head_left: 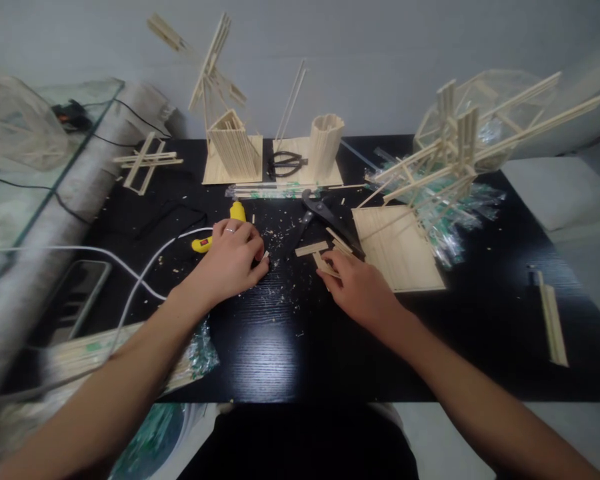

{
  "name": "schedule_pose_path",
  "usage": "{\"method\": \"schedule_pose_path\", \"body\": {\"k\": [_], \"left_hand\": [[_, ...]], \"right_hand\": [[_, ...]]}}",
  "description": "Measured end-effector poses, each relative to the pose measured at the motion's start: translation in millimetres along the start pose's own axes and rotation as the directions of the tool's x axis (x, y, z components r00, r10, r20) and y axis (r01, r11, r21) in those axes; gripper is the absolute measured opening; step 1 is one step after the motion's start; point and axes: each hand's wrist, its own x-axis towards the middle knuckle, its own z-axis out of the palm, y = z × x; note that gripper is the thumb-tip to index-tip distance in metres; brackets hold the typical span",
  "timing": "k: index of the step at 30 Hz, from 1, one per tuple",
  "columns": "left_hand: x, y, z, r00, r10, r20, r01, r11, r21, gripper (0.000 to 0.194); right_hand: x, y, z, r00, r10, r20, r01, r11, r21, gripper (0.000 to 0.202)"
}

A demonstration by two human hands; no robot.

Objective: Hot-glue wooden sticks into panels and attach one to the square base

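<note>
My left hand is at the yellow glue gun, its fingers curled over the tool's middle. A small pale bit shows by its fingertips. My right hand pinches a small piece made of short wooden sticks above the black table. Beyond it lie black-handled pliers, partly behind the sticks. A square wooden board with a windmill-like stick frame at its back edge is to the right of my right hand.
Two stick towers stand on boards at the back, with black scissors between them. White cable crosses the left side. Crossed sticks, packaged sticks, plastic wrappers and loose strips lie around the black table.
</note>
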Motion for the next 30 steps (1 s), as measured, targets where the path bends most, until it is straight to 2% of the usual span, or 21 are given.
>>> {"method": "schedule_pose_path", "body": {"k": [4,7,11,14,18,24,27,30], "left_hand": [[-0.8,4.3,-1.7,1.000,0.025,0.013,-0.025,1.000,-0.008,0.019],[-1.6,4.6,-3.6,0.999,0.038,-0.012,-0.039,0.995,-0.092,0.018],[-0.7,5.4,-8.6,0.998,0.000,-0.065,-0.016,0.969,-0.246,0.017],[1.9,14.5,-9.7,0.997,-0.028,-0.074,0.004,0.954,-0.299,0.019],[6.1,36.2,-1.3,0.989,-0.087,-0.116,0.052,0.959,-0.280,0.024],[8.1,62.2,8.3,0.986,-0.101,-0.136,0.074,0.979,-0.191,0.026],[7.9,62.6,7.1,0.987,-0.082,-0.140,0.056,0.983,-0.177,0.028],[9.1,49.6,3.0,0.987,-0.087,-0.136,0.056,0.975,-0.216,0.030]], "right_hand": [[-2.2,-6.3,0.6,0.996,-0.018,0.086,-0.001,0.977,0.215,0.013],[-3.9,-12.5,-0.6,0.995,-0.015,0.103,-0.024,0.928,0.372,0.015],[-3.2,-12.5,-5.3,0.993,0.076,0.089,-0.113,0.819,0.563,0.019],[-1.9,-8.3,-6.7,0.986,0.137,0.096,-0.166,0.745,0.646,0.021],[-1.7,-5.8,-6.6,0.991,0.129,0.035,-0.124,0.793,0.597,0.019],[-2.5,-6.9,-10.7,0.996,0.079,-0.046,-0.048,0.878,0.476,0.017],[-2.6,-5.6,-11.0,0.996,0.069,-0.063,-0.033,0.889,0.457,0.016],[-2.9,-3.8,-9.0,0.996,0.066,-0.062,-0.031,0.891,0.452,0.015]]}}
